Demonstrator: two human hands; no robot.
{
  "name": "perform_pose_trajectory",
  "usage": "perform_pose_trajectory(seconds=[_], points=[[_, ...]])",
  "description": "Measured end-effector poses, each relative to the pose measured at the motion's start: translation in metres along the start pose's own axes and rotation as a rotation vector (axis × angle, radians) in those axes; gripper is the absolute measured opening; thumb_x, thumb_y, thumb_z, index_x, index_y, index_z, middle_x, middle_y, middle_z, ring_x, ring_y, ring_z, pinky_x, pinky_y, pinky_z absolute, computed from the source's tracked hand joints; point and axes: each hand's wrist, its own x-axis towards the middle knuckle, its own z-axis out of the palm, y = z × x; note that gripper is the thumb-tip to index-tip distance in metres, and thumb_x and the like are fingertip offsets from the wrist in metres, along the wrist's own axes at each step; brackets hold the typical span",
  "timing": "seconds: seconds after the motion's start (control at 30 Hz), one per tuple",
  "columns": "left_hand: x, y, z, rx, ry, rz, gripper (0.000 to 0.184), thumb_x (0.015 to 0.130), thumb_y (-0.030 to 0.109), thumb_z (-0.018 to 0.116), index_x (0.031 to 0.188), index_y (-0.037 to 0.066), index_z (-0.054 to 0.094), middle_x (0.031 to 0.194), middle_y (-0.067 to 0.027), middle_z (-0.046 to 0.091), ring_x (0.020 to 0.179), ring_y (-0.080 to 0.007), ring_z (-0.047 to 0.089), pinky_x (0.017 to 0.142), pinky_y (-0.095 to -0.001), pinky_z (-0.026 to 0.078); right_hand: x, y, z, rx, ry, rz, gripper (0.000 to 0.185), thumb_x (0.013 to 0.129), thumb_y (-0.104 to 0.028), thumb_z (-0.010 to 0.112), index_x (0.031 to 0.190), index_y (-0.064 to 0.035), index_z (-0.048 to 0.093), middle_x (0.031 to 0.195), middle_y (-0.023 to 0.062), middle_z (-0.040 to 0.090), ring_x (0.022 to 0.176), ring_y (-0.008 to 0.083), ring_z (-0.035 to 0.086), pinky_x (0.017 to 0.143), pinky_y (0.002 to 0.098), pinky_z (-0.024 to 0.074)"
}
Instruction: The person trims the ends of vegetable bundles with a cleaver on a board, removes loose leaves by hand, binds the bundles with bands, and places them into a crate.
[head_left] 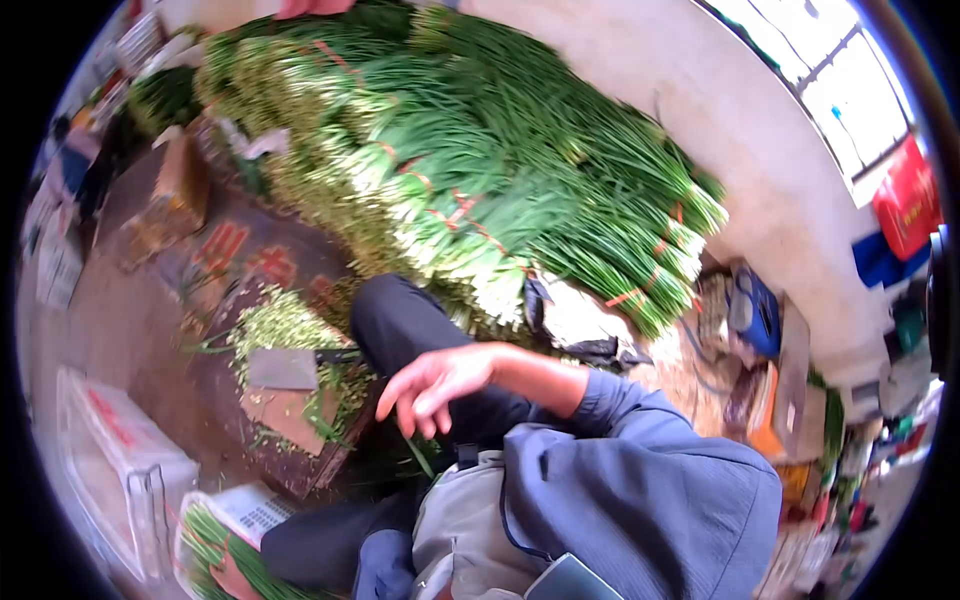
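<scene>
My right hand (437, 388) hangs over my lap with loose, parted fingers, holding nothing visible. Down at the lower left, my left hand (232, 578) is round a bunch of green chives (207, 535) in a white plastic crate (258, 508); part of it is cut off by the frame. In front of my knees is a low dark table (318, 478). On it a cleaver (283, 368) with a dark handle lies flat beside chopped pale stem ends (282, 325) and a brown board (285, 415).
A long heap of chive bundles (480, 170) with red ties runs along the wall. A clear plastic bin (125, 470) stands at left, a cardboard box (180, 185) farther back. A blue bag (752, 312) and more boxes (790, 375) sit at right.
</scene>
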Motion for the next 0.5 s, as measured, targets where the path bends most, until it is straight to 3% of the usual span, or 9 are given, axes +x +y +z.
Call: perform_pose_trajectory(seconds=[0.03,0.1,0.17,0.2,0.33,0.4,0.43,0.47,0.5], points=[[0.002,0.022,-0.017,0.235,-0.019,0.183,0.039,0.103,0.028,0.048,0.138,0.012,0.058,0.139,-0.0047,0.061,0.127,-0.0204,0.057,0.112,-0.0378,0.04,-0.033,0.0,-0.011,0.032,0.14,-0.023,0.057,0.101,-0.035,0.065,0.145,-0.0026,0.05,0.112,0.0121,0.072,0.092,0.0166,0.072,0.075,0.0315,0.062],[-0.014,0.006,0.012,0.18,0.078,0.127,0.039,0.103,0.027,0.048,0.139,0.015,0.058,0.14,-0.0041,0.061,0.127,-0.0196,0.057,0.108,-0.0395,0.042,-0.099,-0.009,-0.018,0.002,0.519,0.004,0.05,0.103,-0.029,0.062,0.143,-0.0008,0.052,0.11,0.0114,0.072,0.088,0.0152,0.071,0.075,0.0289,0.061],[-0.029,0.014,0.009,0.162,0.117,0.087,0.039,0.103,0.026,0.047,0.139,0.018,0.058,0.141,-0.0034,0.061,0.127,-0.0189,0.057,0.103,-0.0412,0.044,-0.153,-0.006,-0.033,-0.107,0.923,0.105,0.049,0.102,-0.033,0.063,0.138,-0.001,0.056,0.103,0.0086,0.071,0.085,0.0119,0.068,0.077,0.0274,0.0598],[-0.031,0.019,0.014,0.255,0.17,0.115,0.039,0.102,0.025,0.046,0.14,0.019,0.058,0.141,-0.0031,0.06,0.127,-0.0185,0.057,0.101,-0.042,0.045,-0.178,-0.004,-0.039,-0.28,1.112,0.229,0.053,0.099,-0.036,0.068,0.136,0.0006,0.058,0.105,0.0115,0.072,0.087,0.0153,0.069,0.078,0.0309,0.06],[-0.053,0.045,-0.027,0.065,0.257,-0.002,0.043,0.101,0.027,0.051,0.143,0.015,0.054,0.14,-0.0091,0.06,0.125,-0.0245,0.058,0.102,-0.043,0.045,-0.306,0.066,-0.108,-1.252,1.658,0.448,0.049,0.08,-0.02,0.082,0.122,-0.0043,0.062,0.11,0.0172,0.068,0.103,0.0326,0.065,0.091,0.0426,0.0542],[-0.067,0.055,-0.03,0.01,0.292,-0.028,0.046,0.101,0.028,0.053,0.144,0.012,0.053,0.139,-0.0121,0.06,0.124,-0.0276,0.059,0.102,-0.0434,0.045,-0.373,0.058,-0.119,-1.44,1.81,0.743,0.052,0.074,-0.011,0.083,0.12,-0.0054,0.06,0.113,0.0204,0.065,0.107,0.0383,0.062,0.093,0.0462,0.0532],[-0.074,0.06,-0.037,-0.017,0.326,-0.031,0.048,0.101,0.028,0.054,0.145,0.011,0.052,0.139,-0.0136,0.06,0.123,-0.0291,0.059,0.102,-0.0437,0.045,-0.407,0.078,-0.139,-1.443,1.834,1.045,0.054,0.072,-0.004,0.079,0.12,-0.0051,0.056,0.117,0.0227,0.062,0.111,0.0392,0.06,0.093,0.047,0.0533],[-0.08,0.064,-0.037,-0.045,0.339,-0.038,0.049,0.1,0.029,0.055,0.146,0.01,0.051,0.139,-0.0151,0.06,0.123,-0.0306,0.059,0.102,-0.0439,0.046,-0.428,0.084,-0.149,-1.471,1.802,1.093,0.06,0.068,-0.004,0.08,0.121,-0.0036,0.052,0.121,0.0231,0.06,0.113,0.0394,0.059,0.093,0.0478,0.0536],[-0.084,0.068,-0.047,-0.076,0.38,-0.033,0.051,0.1,0.029,0.056,0.147,0.009,0.05,0.138,-0.0166,0.06,0.122,-0.0321,0.059,0.103,-0.0442,0.046,-0.461,0.111,-0.153,-1.298,1.705,1.205,0.071,0.063,-0.013,0.087,0.123,-0.0028,0.05,0.122,0.0227,0.06,0.113,0.0411,0.059,0.094,0.0495,0.0536]])
